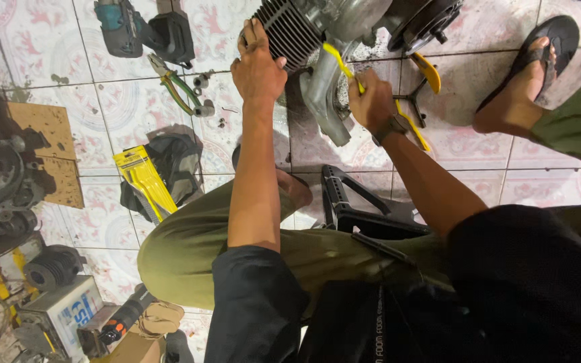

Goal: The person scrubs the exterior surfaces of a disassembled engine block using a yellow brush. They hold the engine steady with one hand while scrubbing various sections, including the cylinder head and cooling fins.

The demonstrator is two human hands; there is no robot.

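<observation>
A grey motorcycle engine [334,23] with black cooling fins [289,30] stands on the tiled floor at the top of the head view. My left hand [257,67] grips the finned cylinder from the left side. My right hand [370,101], with a watch on the wrist, is closed around a thin yellow-handled tool [339,62] whose tip points up to the engine beside the fins. My knees in olive trousers fill the lower part of the view.
A cordless drill [142,30], pliers [173,84] and small metal parts lie at the upper left. A yellow packet [144,180] rests on a dark cloth. Engine parts and boxes crowd the left edge. A black stand [358,208] sits near my legs; my sandalled foot [532,74] is at the right.
</observation>
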